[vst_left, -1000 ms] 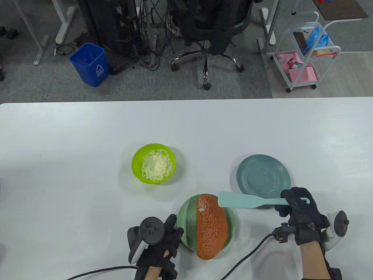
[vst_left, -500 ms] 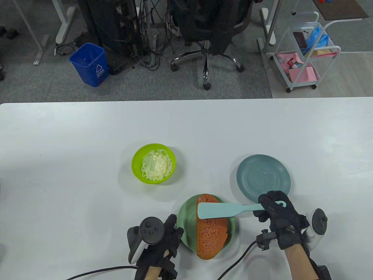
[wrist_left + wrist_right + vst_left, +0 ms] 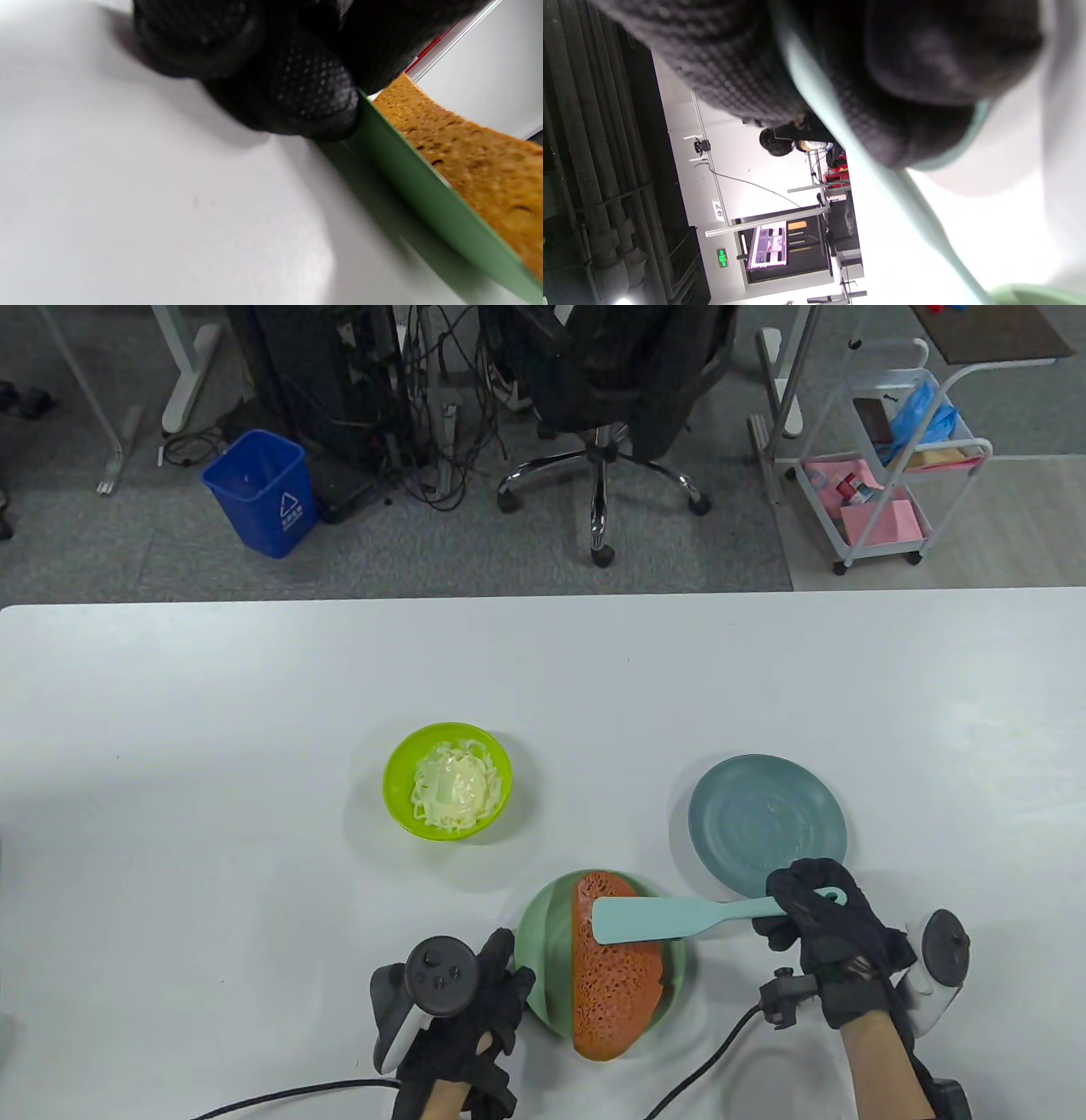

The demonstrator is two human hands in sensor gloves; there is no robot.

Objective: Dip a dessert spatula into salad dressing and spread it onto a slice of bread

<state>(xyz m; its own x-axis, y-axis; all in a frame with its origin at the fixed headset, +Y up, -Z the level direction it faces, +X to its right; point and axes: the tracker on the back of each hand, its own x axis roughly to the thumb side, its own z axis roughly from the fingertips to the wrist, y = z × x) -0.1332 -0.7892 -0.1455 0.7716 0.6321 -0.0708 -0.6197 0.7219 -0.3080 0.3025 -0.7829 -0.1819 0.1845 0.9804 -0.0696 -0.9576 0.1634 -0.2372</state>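
On my table view, farthest left of the dishes on the white worktop I have the lime-green bowl, and it holds a pale, creamy heap of salad dressing. Next along, at the near edge, my left hand rests on the worktop with its fingers against the left rim of the green plate; the left wrist view shows a gloved fingertip pressed to that rim, and it holds nothing else that I can see. The plate carries the bread slice, an orange-brown, porous piece lying lengthwise, its near end hanging over the plate's near rim. Across the far part of the slice lies the flat blade of the pale teal spatula, its handle running right. To the right of that, a little farther back, sits the grey-blue plate, with only faint smears on it. My right hand is closed around the spatula's handle end, fingers wrapped over it, just at the near rim of the grey-blue plate.
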